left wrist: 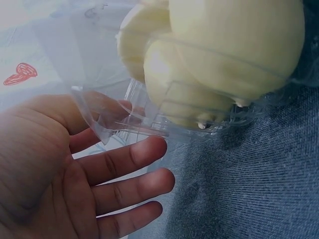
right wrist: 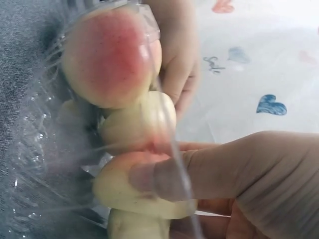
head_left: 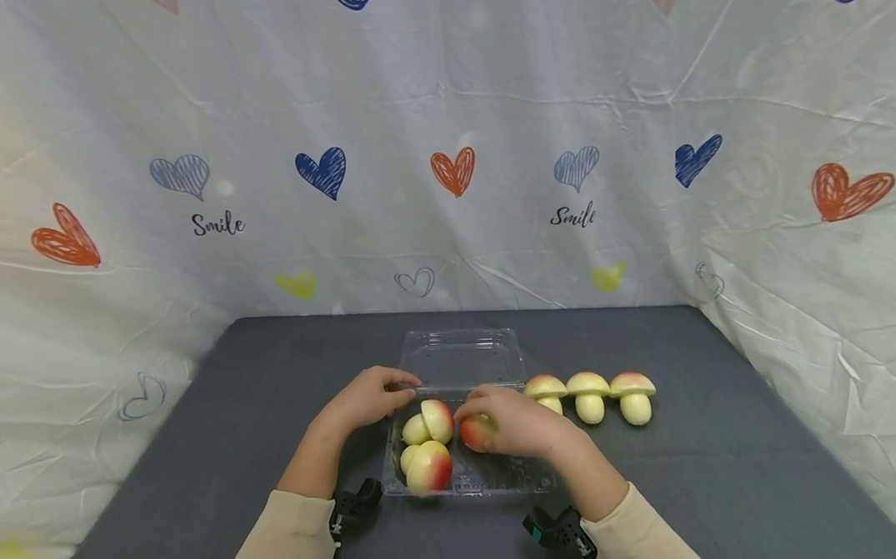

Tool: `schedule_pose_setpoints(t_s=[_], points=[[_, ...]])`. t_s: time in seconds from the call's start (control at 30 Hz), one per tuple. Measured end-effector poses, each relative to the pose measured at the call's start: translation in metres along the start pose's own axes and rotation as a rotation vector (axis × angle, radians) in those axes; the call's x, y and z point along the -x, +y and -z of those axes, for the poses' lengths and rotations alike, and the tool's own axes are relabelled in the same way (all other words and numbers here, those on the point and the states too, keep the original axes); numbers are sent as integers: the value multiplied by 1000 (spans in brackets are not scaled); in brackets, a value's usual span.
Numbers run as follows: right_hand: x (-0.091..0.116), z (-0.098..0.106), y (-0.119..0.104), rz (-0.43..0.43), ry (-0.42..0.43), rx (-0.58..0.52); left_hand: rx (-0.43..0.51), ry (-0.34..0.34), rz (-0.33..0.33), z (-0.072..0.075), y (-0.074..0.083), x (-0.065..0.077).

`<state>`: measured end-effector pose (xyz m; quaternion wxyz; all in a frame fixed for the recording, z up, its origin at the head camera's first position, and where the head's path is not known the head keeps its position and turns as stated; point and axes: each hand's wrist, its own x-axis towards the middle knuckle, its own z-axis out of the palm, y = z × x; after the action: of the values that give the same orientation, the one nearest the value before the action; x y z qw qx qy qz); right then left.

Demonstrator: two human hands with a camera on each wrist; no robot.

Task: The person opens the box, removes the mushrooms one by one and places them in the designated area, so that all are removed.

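Note:
A clear plastic box (head_left: 510, 487) stands with its lid folded back. Two yellow toy mushrooms with red-blushed caps, one behind (head_left: 438, 421) and one in front (head_left: 430, 467), lie on their sides in its left part. My left hand (head_left: 371, 397) pinches the box's back left corner between thumb and forefinger; its other fingers (left wrist: 134, 189) extend loosely outside the wall. My right hand (head_left: 513, 420) reaches into the box, gripping a third toy mushroom (right wrist: 134, 184) by its cap, beside the back one. Its thumb presses on the cap, and the palm hides part of this mushroom from above.
Three more toy mushrooms (head_left: 589, 396) stand in a row on the dark cloth-covered table (head_left: 710, 458), right of the box. The transparent lid (head_left: 463, 359) lies behind the box. A white curtain (head_left: 396, 102) with printed hearts hangs around the table's back and sides.

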<state>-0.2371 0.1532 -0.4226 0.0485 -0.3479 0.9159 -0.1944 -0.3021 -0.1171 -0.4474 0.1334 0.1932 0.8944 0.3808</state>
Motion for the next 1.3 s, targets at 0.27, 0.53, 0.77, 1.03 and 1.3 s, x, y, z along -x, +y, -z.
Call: schedule_pose_setpoints(t_s=[0.27, 0.53, 0.77, 1.03, 1.3], points=[[1, 0, 0, -27, -12, -11, 10, -5, -5, 0, 2, 1], [5, 4, -3, -85, -68, -37, 5, -6, -3, -1, 3, 1], [8, 8, -5, -86, -74, -54, 1, 2, 16, -2, 3, 0], [9, 12, -9, -150, -45, -133, 5, -6, 33, -1, -1, 2], [16, 24, -8, -210, -27, -221, 8, -8, 20, 0, 2, 2]])
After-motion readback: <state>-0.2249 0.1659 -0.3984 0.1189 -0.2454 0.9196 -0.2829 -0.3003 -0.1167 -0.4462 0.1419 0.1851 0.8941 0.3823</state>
